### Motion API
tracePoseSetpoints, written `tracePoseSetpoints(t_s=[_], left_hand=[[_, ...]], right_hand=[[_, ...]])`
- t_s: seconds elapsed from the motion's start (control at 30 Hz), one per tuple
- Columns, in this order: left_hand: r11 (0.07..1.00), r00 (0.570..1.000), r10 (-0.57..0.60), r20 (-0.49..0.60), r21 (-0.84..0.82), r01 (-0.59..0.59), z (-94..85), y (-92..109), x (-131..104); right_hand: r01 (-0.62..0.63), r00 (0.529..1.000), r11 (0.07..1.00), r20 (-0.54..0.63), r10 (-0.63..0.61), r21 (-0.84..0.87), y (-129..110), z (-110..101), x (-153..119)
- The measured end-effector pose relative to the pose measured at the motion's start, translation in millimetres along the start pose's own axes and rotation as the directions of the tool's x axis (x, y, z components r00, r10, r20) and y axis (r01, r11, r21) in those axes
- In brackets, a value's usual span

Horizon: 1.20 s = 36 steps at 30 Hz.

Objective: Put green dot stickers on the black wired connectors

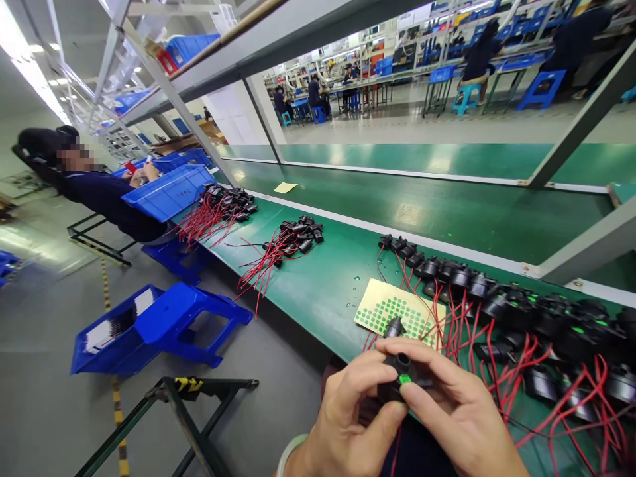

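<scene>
Both my hands hold one black cylindrical part with red wires (401, 361) at the table's front edge. My left hand (348, 404) is closed round its left side. My right hand (457, 404) grips the other side, its thumb beside a green round sticker (405, 379) on the part. Just beyond my fingers lies a pale yellow sheet of green dot stickers (370, 308), with another black part (395, 327) on it. To the right, many similar black parts (497, 305) with red wires are crowded together, some bearing green dots.
Two heaps of black wired parts, a nearer one (301, 233) and a farther one (226, 202), lie leftward on the green table (318, 291). A co-worker (109, 192) sits by a blue bin (171, 192). A blue stool (189, 318) stands on the floor. Metal posts (586, 119) rise behind the table.
</scene>
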<state>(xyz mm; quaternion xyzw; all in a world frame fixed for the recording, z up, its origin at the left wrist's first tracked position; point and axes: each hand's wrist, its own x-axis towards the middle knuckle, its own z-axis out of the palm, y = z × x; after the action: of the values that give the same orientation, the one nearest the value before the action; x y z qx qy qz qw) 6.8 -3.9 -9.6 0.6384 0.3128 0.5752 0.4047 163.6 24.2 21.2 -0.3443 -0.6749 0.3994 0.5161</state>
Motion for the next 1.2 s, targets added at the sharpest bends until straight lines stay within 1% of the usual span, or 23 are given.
tracePoseSetpoints(t_s=[0.1, 0.2, 0.33, 0.47, 0.6, 0.67, 0.73, 0.8, 0.87, 0.97, 1.0, 1.1, 1.2], left_hand=[[1.0, 1.0, 0.018, 0.019, -0.005, -0.018, -2.6, 2, 5], [1.0, 0.999, -0.011, 0.052, 0.001, 0.011, -5.4, 3, 7], [0.998, 0.998, -0.052, 0.039, 0.023, 0.051, -5.5, 1, 5], [0.995, 0.996, -0.088, 0.017, -0.053, 0.089, -2.9, 0, 4], [0.98, 0.989, -0.144, 0.028, -0.136, 0.147, -1.6, -2, 4], [0.969, 0.982, -0.184, 0.044, -0.16, 0.189, -1.5, -3, 4], [0.963, 0.978, -0.199, 0.059, -0.173, 0.206, -2.0, -4, 4], [0.967, 0.981, -0.182, 0.067, -0.168, 0.191, -3.0, -4, 4], [0.975, 0.986, -0.154, 0.069, -0.149, 0.163, -4.5, -4, 5], [0.987, 0.991, -0.106, 0.084, -0.11, 0.115, -7.0, -3, 8], [0.991, 0.992, -0.09, 0.085, -0.091, 0.098, -7.7, -3, 9], [0.998, 0.996, -0.057, 0.066, -0.021, 0.059, -8.7, -3, 12], [0.998, 0.996, -0.064, 0.057, 0.016, 0.064, -8.3, -3, 12]], right_hand=[[0.007, 0.999, 1.0, 0.047, -0.006, -0.015, 1, -3, -3], [0.009, 0.996, 1.0, 0.094, -0.009, -0.007, 4, -7, -5], [0.024, 0.992, 0.999, 0.125, -0.021, -0.027, 9, -9, -7], [0.073, 0.987, 0.995, 0.149, -0.063, -0.062, 12, -9, -9], [0.067, 0.979, 0.99, 0.201, -0.042, -0.121, 16, -9, -15], [0.051, 0.983, 0.985, 0.182, -0.021, -0.162, 18, -10, -18], [0.083, 0.99, 0.976, 0.13, -0.057, -0.201, 20, -11, -20], [0.147, 0.986, 0.958, 0.11, -0.123, -0.248, 22, -12, -20], [0.207, 0.975, 0.937, 0.137, -0.174, -0.282, 22, -13, -18], [0.246, 0.965, 0.924, 0.163, -0.205, -0.294, 20, -13, -13], [0.248, 0.965, 0.925, 0.161, -0.208, -0.288, 19, -13, -12], [0.198, 0.976, 0.945, 0.143, -0.166, -0.261, 16, -11, -8], [0.156, 0.983, 0.959, 0.132, -0.128, -0.234, 15, -10, -7]])
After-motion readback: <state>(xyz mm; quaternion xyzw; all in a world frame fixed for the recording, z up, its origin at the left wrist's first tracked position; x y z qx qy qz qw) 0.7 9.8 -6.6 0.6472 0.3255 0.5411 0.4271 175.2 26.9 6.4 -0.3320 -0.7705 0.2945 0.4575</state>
